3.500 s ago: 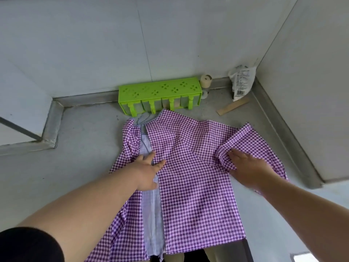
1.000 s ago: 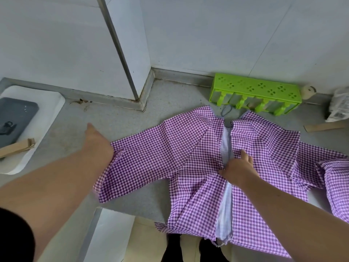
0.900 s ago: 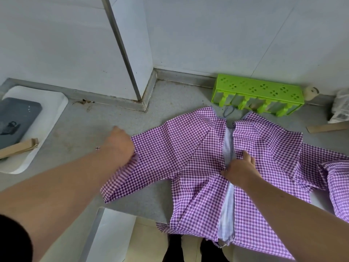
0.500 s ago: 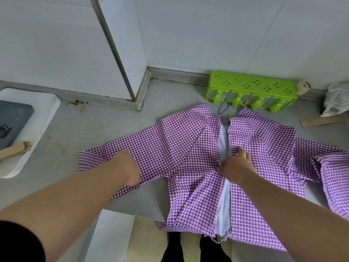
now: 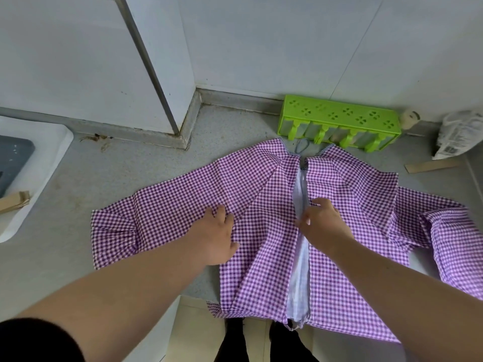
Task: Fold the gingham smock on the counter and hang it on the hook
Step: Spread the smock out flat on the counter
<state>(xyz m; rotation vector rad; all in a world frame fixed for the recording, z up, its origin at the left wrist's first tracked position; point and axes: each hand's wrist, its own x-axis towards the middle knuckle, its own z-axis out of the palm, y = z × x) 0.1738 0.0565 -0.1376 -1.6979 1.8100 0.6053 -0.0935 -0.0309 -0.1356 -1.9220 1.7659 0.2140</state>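
Note:
The purple-and-white gingham smock (image 5: 264,194) lies spread on the grey counter (image 5: 65,199), back opening up, with a pale lining strip down its middle. Its left sleeve stretches out flat to the left; the right sleeve is bunched at the right edge. My left hand (image 5: 215,236) rests flat on the cloth where the left sleeve meets the body. My right hand (image 5: 321,226) presses on the central opening, fingers spread. The hem hangs over the counter's front edge. No hook is in view.
A green plastic rack (image 5: 339,124) stands against the back wall just beyond the collar. A white plastic bag (image 5: 460,134) and a wooden strip (image 5: 431,165) lie at the back right. A white tray (image 5: 39,165) with a dark item sits at far left. A wall corner juts out at back left.
My left hand drew the left sleeve out flat to the left, then slid right along it to the body. My right hand stayed on the central opening.

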